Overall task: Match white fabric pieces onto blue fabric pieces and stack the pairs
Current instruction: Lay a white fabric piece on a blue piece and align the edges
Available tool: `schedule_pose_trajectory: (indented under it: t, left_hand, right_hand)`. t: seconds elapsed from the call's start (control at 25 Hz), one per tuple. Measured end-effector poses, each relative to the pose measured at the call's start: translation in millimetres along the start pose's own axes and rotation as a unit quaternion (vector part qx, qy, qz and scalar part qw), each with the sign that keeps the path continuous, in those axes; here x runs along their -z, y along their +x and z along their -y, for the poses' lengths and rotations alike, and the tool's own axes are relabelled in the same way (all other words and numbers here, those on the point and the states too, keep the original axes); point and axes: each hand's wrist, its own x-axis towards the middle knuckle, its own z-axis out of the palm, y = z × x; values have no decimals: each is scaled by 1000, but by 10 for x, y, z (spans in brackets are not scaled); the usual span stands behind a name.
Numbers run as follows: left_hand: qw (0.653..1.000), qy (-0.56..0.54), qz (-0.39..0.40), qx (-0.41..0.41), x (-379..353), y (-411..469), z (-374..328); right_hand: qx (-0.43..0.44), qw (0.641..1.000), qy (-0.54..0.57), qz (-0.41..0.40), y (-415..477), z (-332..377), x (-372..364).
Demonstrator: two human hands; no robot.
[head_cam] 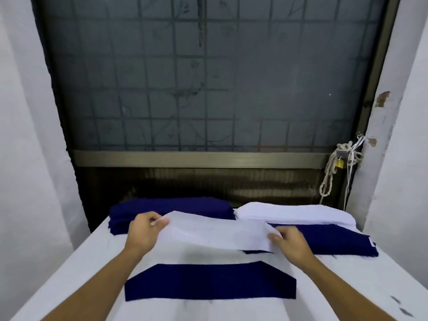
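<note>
both hands, left hand (142, 230) and right hand (290, 243), pinch the end corners of the white piece (215, 235) held above the blue piece (209, 282), looks thin and floppy, so gripping both ends makes sense

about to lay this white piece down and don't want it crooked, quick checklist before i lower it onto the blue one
1. Left hand pinches the left end of the white fabric piece: ok.
2. Right hand pinches its right end: ok.
3. Blue fabric piece lies flat and uncovered on the table: ok.
4. White fabric piece sits directly over the blue one: not ok, it is held farther back.
5. Outlines match edge for edge: cannot tell, the white piece is curved in the air.
</note>
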Motion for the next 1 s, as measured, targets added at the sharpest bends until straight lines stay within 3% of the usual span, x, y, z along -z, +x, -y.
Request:
schedule_pose_trajectory:
  t: [0.16, 0.4, 0.72, 1.0]
  left_hand:
    - [998, -15, 1, 68, 43, -263, 459]
    - [987, 74, 14, 145, 40, -507, 883]
    - [986, 108, -37, 120, -144, -800, 1151]
    - [986, 103, -48, 118, -158, -787, 1228]
  right_hand:
    - [-60, 995, 72, -15, -341, -291, -141]
    - [-69, 996, 19, -46, -608, -488, -383]
    - [-21, 983, -159, -95, -703, -601, -589]
    - [-16, 986, -124, -110, -706, -601, -586]
